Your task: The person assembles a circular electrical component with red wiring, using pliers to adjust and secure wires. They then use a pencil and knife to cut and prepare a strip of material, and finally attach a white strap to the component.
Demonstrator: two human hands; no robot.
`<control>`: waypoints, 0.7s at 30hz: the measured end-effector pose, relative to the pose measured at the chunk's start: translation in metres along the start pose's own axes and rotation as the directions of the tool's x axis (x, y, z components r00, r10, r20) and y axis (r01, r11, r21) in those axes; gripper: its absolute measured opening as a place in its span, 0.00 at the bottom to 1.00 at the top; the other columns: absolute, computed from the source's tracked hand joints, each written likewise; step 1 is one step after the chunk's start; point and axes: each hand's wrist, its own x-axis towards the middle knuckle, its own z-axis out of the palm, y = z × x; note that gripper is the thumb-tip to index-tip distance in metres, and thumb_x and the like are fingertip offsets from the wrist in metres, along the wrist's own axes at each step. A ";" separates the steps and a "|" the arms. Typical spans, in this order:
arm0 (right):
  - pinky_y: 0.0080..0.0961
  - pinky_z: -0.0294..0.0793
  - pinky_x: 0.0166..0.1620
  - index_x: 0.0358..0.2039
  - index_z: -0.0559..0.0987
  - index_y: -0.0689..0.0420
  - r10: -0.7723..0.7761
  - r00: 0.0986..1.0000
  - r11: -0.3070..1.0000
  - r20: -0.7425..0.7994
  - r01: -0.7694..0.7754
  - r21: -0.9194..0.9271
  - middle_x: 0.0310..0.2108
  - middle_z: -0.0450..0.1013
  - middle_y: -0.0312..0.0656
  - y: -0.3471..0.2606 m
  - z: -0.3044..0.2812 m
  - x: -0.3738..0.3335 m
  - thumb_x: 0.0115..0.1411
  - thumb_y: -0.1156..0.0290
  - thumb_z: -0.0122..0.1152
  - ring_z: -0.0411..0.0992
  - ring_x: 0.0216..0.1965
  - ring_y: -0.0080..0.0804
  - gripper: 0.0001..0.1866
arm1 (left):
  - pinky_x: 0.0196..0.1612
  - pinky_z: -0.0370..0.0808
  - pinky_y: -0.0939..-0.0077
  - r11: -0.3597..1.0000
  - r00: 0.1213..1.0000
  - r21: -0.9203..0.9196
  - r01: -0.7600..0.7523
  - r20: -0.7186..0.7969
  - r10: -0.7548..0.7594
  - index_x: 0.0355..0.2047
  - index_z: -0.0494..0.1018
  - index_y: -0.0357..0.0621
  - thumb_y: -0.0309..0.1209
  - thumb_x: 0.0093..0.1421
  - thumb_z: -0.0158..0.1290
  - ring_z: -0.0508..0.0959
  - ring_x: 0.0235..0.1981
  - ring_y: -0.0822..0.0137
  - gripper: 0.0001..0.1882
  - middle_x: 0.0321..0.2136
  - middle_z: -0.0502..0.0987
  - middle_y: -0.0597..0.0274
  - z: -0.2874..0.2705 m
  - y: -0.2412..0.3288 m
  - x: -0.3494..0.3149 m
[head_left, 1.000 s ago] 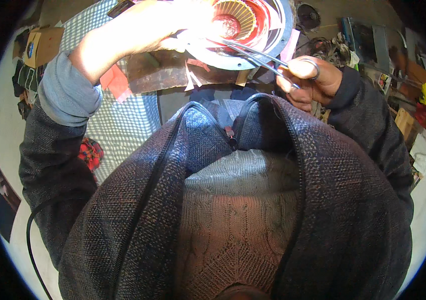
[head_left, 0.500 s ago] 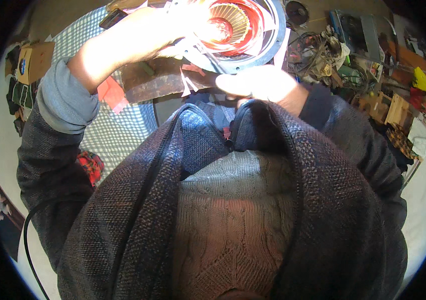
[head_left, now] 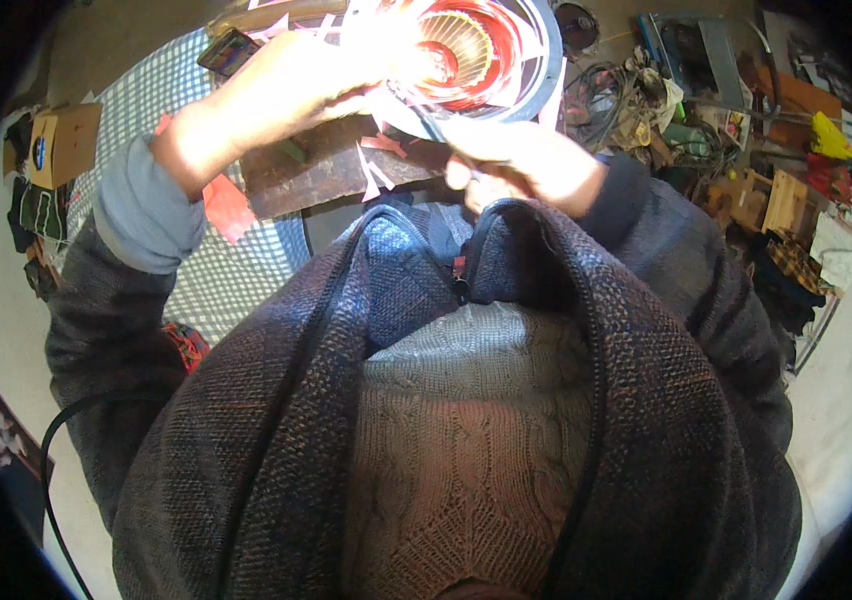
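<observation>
A motor stator (head_left: 549,75) with a grey metal ring lies at the top of the view, with red copper windings (head_left: 506,55) around its slotted core. My left hand (head_left: 331,75) reaches to the near left side of the windings. Its lower fingers are curled in, while strong glare washes out the fingertips and whatever they grip. Just below the ring, my right hand (head_left: 521,160) is closed around a slim dark tool (head_left: 428,124). The tool points up and left toward my left fingertips; its exact kind is unclear.
Under the stator is a dark worn board (head_left: 286,180) with pink paper scraps (head_left: 383,146). A checked cloth (head_left: 231,260) spreads at left, bearing a red piece (head_left: 228,208) and a phone (head_left: 229,52). Tangled cables (head_left: 596,105) and clutter lie right; a cardboard box (head_left: 64,145) stands far left.
My right hand has turned, and its fingers now show curled below the tool. My left forearm has shifted slightly downward and right. The stator sits a little higher and further left in view.
</observation>
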 end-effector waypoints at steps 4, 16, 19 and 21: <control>0.18 0.75 0.31 0.45 0.77 0.63 -0.285 0.937 0.811 -0.202 0.123 -0.572 0.25 0.72 0.35 -0.021 -0.007 -0.052 0.72 0.46 0.53 0.72 0.25 0.22 0.27 | 0.39 0.81 0.74 0.756 0.783 -0.518 0.401 -0.234 -0.576 0.48 0.80 0.45 0.41 0.69 0.57 0.85 0.31 0.61 0.15 0.30 0.83 0.56 -0.029 -0.007 -0.003; 0.25 0.79 0.25 0.36 0.77 0.59 0.414 0.893 0.463 -0.179 -0.376 -0.803 0.19 0.75 0.41 -0.112 -0.043 -0.074 0.68 0.32 0.47 0.74 0.16 0.30 0.36 | 0.33 0.78 0.67 0.873 0.896 -0.236 0.426 -0.023 -0.443 0.60 0.74 0.45 0.44 0.66 0.60 0.83 0.27 0.58 0.26 0.27 0.80 0.49 0.009 0.054 -0.013; 0.25 0.79 0.23 0.37 0.77 0.60 0.432 0.870 0.383 -0.238 -0.416 -0.825 0.19 0.75 0.42 -0.125 -0.044 -0.057 0.67 0.33 0.48 0.74 0.14 0.30 0.36 | 0.37 0.80 0.65 0.951 0.952 -0.153 0.268 -0.108 -0.286 0.62 0.72 0.43 0.47 0.66 0.58 0.83 0.27 0.57 0.30 0.23 0.80 0.53 0.024 0.065 -0.008; 0.25 0.81 0.24 0.33 0.77 0.61 0.415 0.859 0.269 -0.300 -0.431 -0.862 0.17 0.74 0.42 -0.138 -0.039 -0.052 0.62 0.28 0.52 0.75 0.15 0.30 0.40 | 0.37 0.80 0.64 0.947 0.954 -0.183 0.265 -0.093 -0.285 0.62 0.71 0.42 0.46 0.65 0.59 0.83 0.28 0.56 0.30 0.24 0.81 0.53 0.029 0.069 -0.003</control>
